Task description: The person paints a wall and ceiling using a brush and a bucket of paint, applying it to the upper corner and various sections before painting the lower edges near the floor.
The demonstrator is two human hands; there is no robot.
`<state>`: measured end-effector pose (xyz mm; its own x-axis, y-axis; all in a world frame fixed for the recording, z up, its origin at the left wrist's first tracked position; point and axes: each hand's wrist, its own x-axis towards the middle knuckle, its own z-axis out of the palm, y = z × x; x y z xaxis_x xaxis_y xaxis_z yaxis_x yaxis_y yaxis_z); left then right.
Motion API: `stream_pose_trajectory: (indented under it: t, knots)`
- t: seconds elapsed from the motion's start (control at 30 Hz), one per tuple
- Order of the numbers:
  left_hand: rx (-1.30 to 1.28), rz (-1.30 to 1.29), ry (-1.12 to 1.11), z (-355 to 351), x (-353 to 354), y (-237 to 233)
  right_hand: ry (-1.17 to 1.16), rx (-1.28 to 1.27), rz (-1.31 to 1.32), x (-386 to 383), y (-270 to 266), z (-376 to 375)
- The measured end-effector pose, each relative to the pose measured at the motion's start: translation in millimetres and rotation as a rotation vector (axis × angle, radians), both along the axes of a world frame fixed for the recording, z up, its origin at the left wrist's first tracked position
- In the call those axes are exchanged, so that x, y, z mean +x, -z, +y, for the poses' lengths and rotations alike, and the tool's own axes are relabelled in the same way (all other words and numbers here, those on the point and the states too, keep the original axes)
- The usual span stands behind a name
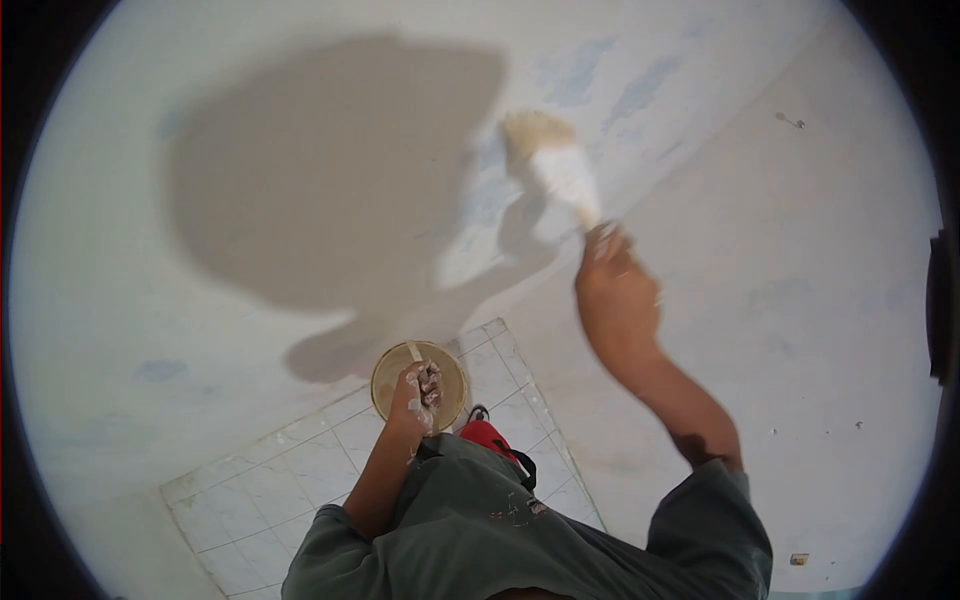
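Observation:
My right hand (pixel 620 295) is raised and closed round the handle of a wide paintbrush (pixel 568 172). The brush has a pale body, slightly blurred, and its yellowish bristles overlap the wall (pixel 330 440) near the corner. Low in front of my body, my left hand (pixel 424 390) makes a fist on the light strip that crosses the top of a round bucket (pixel 455 372). White smears cover the fingers of this hand. The fist hides part of the bucket's inside.
Bluish patches (pixel 650 85) mark the whitish walls, which meet in a corner right of the brush. A large shadow (pixel 330 180) falls on the left wall. Below lies a white tiled floor (pixel 290 480). The right wall (pixel 760 300) carries a small socket box (pixel 799 560) low down.

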<state>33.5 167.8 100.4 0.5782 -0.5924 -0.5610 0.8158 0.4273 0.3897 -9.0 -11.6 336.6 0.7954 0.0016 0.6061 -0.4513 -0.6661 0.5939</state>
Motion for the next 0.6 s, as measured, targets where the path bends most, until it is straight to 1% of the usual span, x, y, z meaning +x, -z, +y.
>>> stream_pose_trajectory:
  t: [0.03, 0.07, 0.1, 0.13, 0.2, 0.23, 0.3, 0.33, 0.4, 0.47, 0.5, 0.57, 0.6]
  knots:
    - [0.010, 0.007, -0.006, -0.9, -0.2, 0.6, -0.105, 0.074, 0.141, 1.8, 24.1, -0.3]
    - [0.024, 0.015, -0.006, -0.2, -0.2, 1.4, -0.089, 0.197, 0.250, 7.7, 42.8, 14.1]
    - [0.033, 0.002, -0.008, 0.8, -0.6, 3.9, -0.097, 0.107, 0.333, 10.5, 62.3, 18.7]
    - [0.032, 0.022, -0.006, 0.2, 0.2, 6.4, -0.097, 0.115, 0.315, 11.3, 71.7, 25.2]
    - [0.033, 0.024, 0.017, -0.5, 2.2, 2.5, -0.169, 0.307, 0.304, 10.9, 79.6, 33.4]
    - [0.038, 0.027, 0.016, 0.0, 1.9, -1.4, -0.158, 0.315, 0.288, 12.5, 83.0, 34.4]
    - [0.054, 0.015, 0.049, 2.2, -1.6, -0.9, -0.282, 0.300, 0.353, 10.7, 91.2, 36.6]
    - [0.052, 0.007, 0.054, 1.2, -0.1, 2.6, -0.263, 0.309, 0.331, 12.1, 96.7, 35.5]
    - [0.059, -0.015, 0.067, 0.9, 4.2, 2.5, -0.335, 0.531, 0.355, 18.6, 108.7, 35.0]
    - [0.049, 0.044, 0.077, 0.5, 3.5, -3.5, -0.344, 0.572, 0.354, 24.4, 112.9, 24.1]
    - [0.026, 0.019, 0.072, 1.7, 2.3, -1.9, -0.367, 0.604, 0.372, 25.1, 112.0, 15.1]
    - [0.015, 0.032, 0.071, 2.8, 1.7, -2.6, -0.339, 0.574, 0.425, 31.1, 96.1, -12.9]
    - [-0.003, 0.043, 0.070, 2.9, 2.0, -4.0, -0.334, 0.637, 0.415, 35.9, 80.4, -30.4]
